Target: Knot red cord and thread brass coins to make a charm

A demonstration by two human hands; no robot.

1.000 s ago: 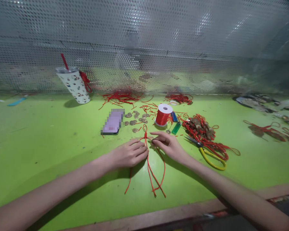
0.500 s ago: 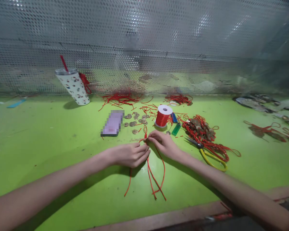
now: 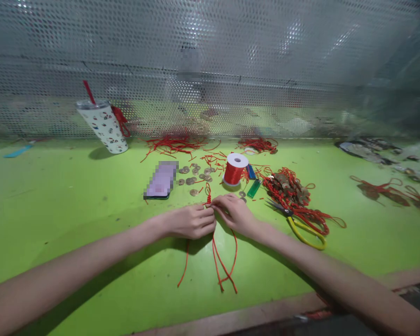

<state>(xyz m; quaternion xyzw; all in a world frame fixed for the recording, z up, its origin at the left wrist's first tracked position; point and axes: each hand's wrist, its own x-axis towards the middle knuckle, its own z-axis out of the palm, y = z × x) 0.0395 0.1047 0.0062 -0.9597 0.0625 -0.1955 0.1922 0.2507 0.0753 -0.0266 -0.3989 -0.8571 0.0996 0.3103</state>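
Note:
On the green table (image 3: 56, 210) lies a knotted red cord (image 3: 220, 261), its loop end pointing away from me and its loose tails trailing toward me. My left hand (image 3: 189, 221) and my right hand (image 3: 236, 213) meet over its knot, both with fingers pinched on the cord. Just beyond my hands lie several brass coins (image 3: 196, 175) and a spool of red cord (image 3: 234, 169).
A phone (image 3: 161, 181) lies left of the coins. Yellow-handled scissors (image 3: 301, 228) and a heap of finished red knots with coins (image 3: 290, 186) sit to the right, two lighters (image 3: 255, 187) by the spool. A patterned cup with a straw (image 3: 105, 127) stands back left. A perforated metal screen (image 3: 210, 70) closes the back.
My right hand has drawn in from the right onto the knot and closed its fingers on the cord. The left hand has stayed on the cord, moving only slightly.

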